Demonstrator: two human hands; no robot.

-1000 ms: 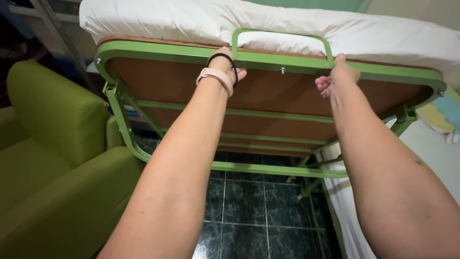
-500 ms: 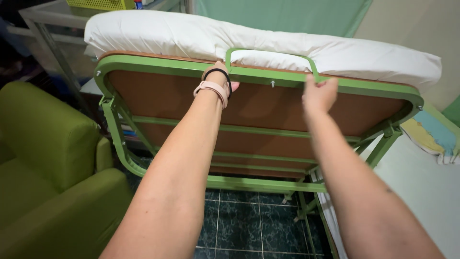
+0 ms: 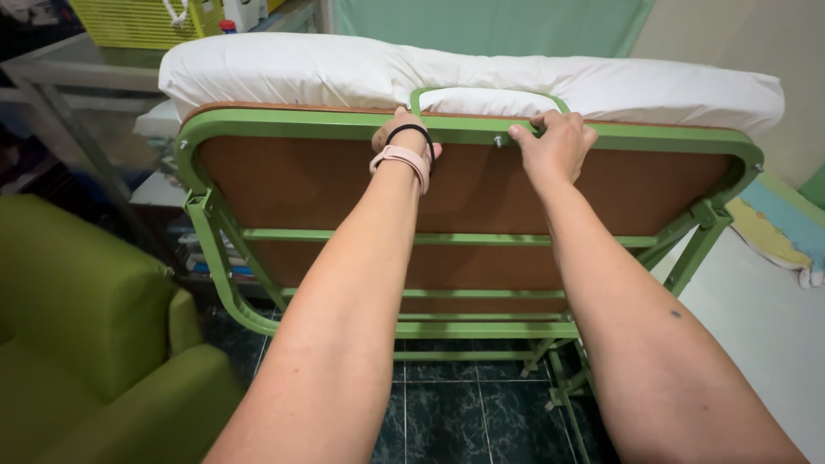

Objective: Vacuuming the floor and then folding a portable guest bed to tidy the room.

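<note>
1. We see the folding bed frame tilted up on edge, its brown underside board facing us and the white mattress bulging over the top rail at 12 o'clock.
2. Our left hand is closed over the green top rail just left of the small loop handle; a pink band and a black hair tie sit on that wrist.
3. Our right hand is clamped on the same rail at the handle's right foot, fingers curled over the edge.
4. In our judgement, both grips sit close to the middle, so the load should stay balanced; keeping the arms straight and level would stop the frame twisting.
5. The green armchair stands at 8 o'clock, so we would keep the left corner of the frame apart from it.
6. The folded legs hang at 5 o'clock above the dark tiled floor; we would keep our feet away from them.
</note>
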